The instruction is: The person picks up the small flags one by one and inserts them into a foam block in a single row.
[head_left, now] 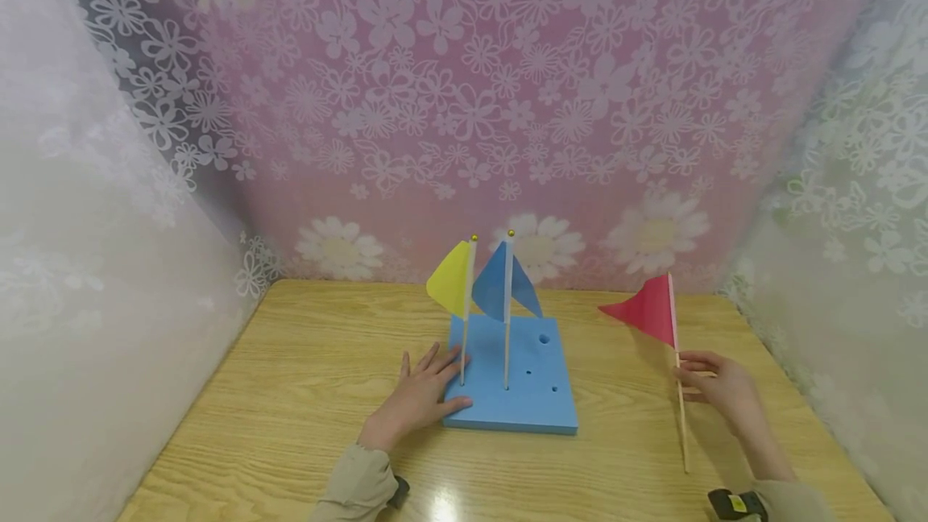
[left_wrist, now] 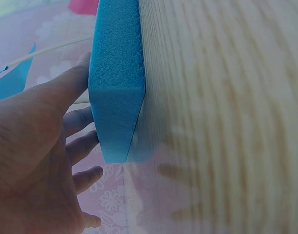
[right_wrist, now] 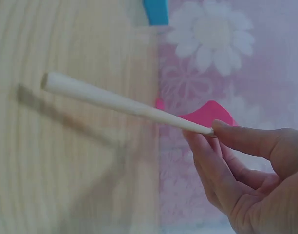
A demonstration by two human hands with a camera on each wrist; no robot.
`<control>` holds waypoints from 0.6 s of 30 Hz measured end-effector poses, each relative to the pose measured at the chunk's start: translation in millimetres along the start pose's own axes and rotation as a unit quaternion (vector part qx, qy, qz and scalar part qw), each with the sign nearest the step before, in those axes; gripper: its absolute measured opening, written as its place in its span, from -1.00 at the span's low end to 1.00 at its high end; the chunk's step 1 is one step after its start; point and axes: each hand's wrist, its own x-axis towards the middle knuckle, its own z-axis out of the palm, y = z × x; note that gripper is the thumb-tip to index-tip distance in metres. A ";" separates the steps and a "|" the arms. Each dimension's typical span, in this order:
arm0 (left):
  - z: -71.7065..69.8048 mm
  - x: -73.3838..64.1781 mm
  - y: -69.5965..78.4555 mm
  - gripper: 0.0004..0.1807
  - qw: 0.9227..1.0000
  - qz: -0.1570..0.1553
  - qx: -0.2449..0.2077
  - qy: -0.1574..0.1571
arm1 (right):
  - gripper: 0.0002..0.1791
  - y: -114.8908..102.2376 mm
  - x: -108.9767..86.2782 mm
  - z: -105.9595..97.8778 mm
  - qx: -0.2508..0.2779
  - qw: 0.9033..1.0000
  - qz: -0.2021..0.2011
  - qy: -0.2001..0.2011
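Observation:
A blue foam board (head_left: 536, 409) lies on the wooden table, with several holes in its right part. Two small flags stand upright in it: a yellow flag (head_left: 451, 280) at the left and a blue flag (head_left: 491, 284) beside it, each topped by a gold bead. My left hand (head_left: 416, 397) rests on the board's left edge, fingers spread and straight; the left wrist view shows thumb and fingers on its top face (left_wrist: 71, 126). To the right of the board, my right hand (head_left: 725, 393) pinches the wooden stick of a red flag (head_left: 648, 312) between thumb and fingers. The stick's lower end (right_wrist: 49, 82) points free over the table.
The wooden table (head_left: 326, 329) is bounded by a pink flowered backdrop (head_left: 435, 143) behind and pale flowered curtains (head_left: 863, 264) at the sides. Dark bands (head_left: 735, 503) sit on both wrists.

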 end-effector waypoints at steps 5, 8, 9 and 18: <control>1.0 -0.2 -0.5 -0.25 1.000 0.001 0.004 0.001 | -0.41 -12.5 4.9 12.5 0.033 0.999 -0.017 0.006; 1.2 0.1 -0.8 -0.25 1.000 0.001 0.008 0.003 | -0.42 -20.0 8.6 20.7 0.051 0.998 -0.028 0.006; 1.0 0.1 -0.8 -0.25 1.000 0.002 0.008 0.004 | -0.44 -23.0 9.8 23.9 0.061 0.998 -0.030 0.008; 0.2 0.1 -0.3 -0.24 1.000 0.003 0.000 0.001 | -0.46 -56.8 17.1 54.6 0.127 0.990 -0.058 0.021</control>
